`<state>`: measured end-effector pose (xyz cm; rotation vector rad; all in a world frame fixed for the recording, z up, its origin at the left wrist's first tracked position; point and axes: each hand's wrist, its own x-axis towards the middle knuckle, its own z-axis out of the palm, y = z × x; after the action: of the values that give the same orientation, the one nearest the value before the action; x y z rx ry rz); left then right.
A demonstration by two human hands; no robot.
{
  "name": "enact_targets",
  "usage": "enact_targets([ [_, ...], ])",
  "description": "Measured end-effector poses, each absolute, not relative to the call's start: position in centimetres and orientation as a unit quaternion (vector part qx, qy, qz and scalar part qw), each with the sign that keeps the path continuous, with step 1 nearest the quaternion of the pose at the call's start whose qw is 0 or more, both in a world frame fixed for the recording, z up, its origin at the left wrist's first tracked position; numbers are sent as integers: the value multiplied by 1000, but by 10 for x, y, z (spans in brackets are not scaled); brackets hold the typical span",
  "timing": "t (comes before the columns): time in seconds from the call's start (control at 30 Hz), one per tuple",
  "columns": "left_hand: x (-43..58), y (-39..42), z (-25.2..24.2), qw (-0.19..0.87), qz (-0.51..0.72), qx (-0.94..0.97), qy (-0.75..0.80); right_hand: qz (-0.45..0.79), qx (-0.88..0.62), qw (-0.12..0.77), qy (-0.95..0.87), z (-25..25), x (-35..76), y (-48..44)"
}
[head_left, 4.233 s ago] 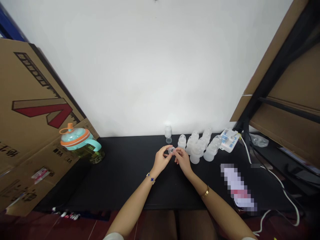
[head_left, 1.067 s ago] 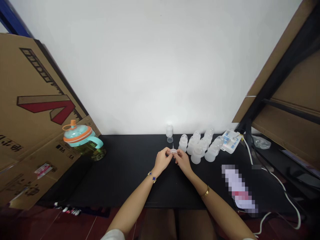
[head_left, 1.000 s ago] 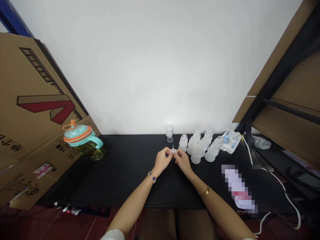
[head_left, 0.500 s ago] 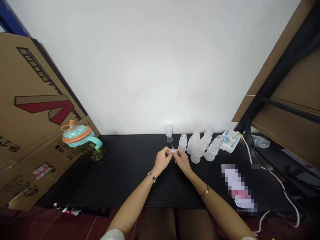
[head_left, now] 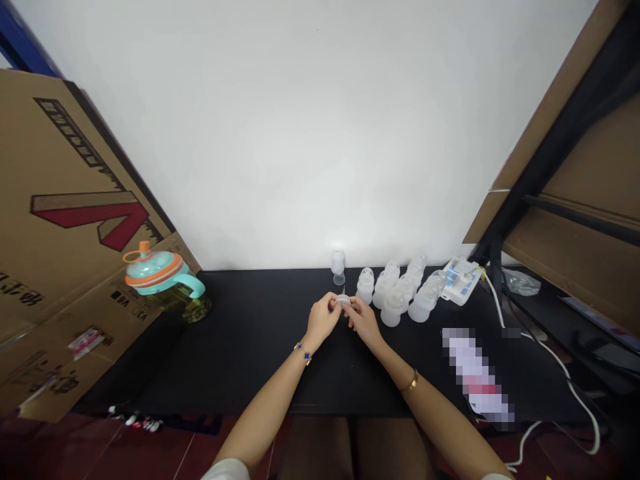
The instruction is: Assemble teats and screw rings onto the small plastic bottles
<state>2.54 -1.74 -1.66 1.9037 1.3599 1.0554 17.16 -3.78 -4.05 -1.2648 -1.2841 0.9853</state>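
Observation:
My left hand [head_left: 324,319] and my right hand [head_left: 363,321] meet over the black table. Between their fingertips they pinch a small white bottle collar [head_left: 343,300], one hand on each side. A thin clear tip, like that of a teat, stands up from it. Just beyond lies a clear cup-like cover [head_left: 339,279], in front of a white bottle [head_left: 338,261] by the wall. To the right of my right hand stand several frosted baby bottles [head_left: 393,307] with clear domed tops.
A big jug [head_left: 170,283] with a turquoise and orange lid stands at the left beside a cardboard box [head_left: 75,220]. On the right are a white power strip [head_left: 461,280], a white cable [head_left: 565,373] and a pixelated flat object [head_left: 477,377].
Both hands have shifted very slightly left with the collar, which now shows more of its upper face. The bottles stay where they were.

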Motion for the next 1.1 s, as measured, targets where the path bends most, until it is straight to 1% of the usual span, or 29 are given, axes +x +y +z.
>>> enact_targets([
  [0.23,27,-18,-19,293,392,722,489,430,-516,529,-519,-42,172,-36],
  [0.77,29,-17,-21,290,405,714,492,392,-539,507,-547,-36,172,-39],
  [1.1,30,-23,-14,286,405,710,499,382,-538,518,-544,-37,171,-39],
])
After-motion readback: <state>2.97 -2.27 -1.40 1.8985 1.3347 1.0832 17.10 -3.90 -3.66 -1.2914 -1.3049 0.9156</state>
